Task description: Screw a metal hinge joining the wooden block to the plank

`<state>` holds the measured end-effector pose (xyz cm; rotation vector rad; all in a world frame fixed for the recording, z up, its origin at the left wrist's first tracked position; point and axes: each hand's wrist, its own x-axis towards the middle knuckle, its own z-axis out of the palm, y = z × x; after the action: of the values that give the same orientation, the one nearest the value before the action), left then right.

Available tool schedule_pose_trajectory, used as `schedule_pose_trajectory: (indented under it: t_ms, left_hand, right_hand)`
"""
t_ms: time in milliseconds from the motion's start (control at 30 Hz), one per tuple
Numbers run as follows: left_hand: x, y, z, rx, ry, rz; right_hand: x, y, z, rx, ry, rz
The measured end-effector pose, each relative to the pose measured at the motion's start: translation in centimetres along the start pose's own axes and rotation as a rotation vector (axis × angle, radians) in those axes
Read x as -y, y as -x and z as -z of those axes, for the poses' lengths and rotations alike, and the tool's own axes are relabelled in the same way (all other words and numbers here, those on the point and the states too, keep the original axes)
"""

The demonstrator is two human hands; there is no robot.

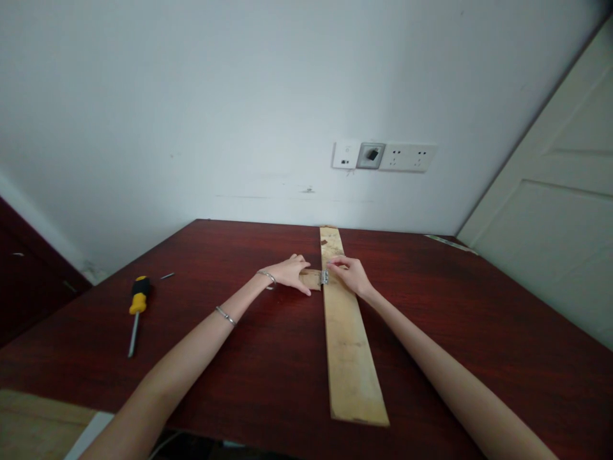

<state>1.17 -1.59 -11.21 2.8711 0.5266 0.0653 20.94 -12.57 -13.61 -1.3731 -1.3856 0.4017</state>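
A long pale wooden board (352, 348) lies on the dark red table, running from near me toward the wall. A shorter wooden piece (311, 279) meets its left edge, and a small metal hinge (324, 276) sits where the two join. My left hand (290, 273) has its thumb and fingers on either side of the short piece, gripping it. Over the board, just beside the hinge, is my right hand (352, 275), its thumb and forefinger pinched together. Whatever is between those fingertips is too small to make out.
A yellow and black screwdriver (138, 306) lies on the left of the table (230, 383), with a small thin metal piece (167, 276) near it. A flat strip (450, 243) lies at the back right. Wall sockets (407, 157) are above the table's far edge.
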Motion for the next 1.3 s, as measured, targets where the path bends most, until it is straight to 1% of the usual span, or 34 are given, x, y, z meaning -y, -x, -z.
schedule_pose_trajectory:
  t_ms: [200, 533, 700, 900, 1300]
  left_hand:
    - [0.1, -0.4, -0.4, -0.029, 0.006, -0.050]
    - [0.5, -0.4, -0.7, -0.096, 0.096, -0.068]
    - [0.4, -0.3, -0.5, -0.106, 0.108, -0.061]
    - [0.4, -0.3, -0.5, -0.104, 0.096, -0.070]
    - [0.5, -0.2, -0.4, -0.100, 0.149, -0.043]
  right_hand:
    - [-0.3, -0.6, -0.4, 0.045, 0.001, -0.008]
    - [-0.5, -1.8, -0.9, 0.030, -0.034, -0.035]
    - [-0.5, -1.6, -1.0, 0.009, -0.042, -0.045]
    - [-0.5, -1.5, -1.1, 0.031, -0.058, -0.037]
    - [-0.5, -1.4, -1.0, 0.054, -0.065, -0.044]
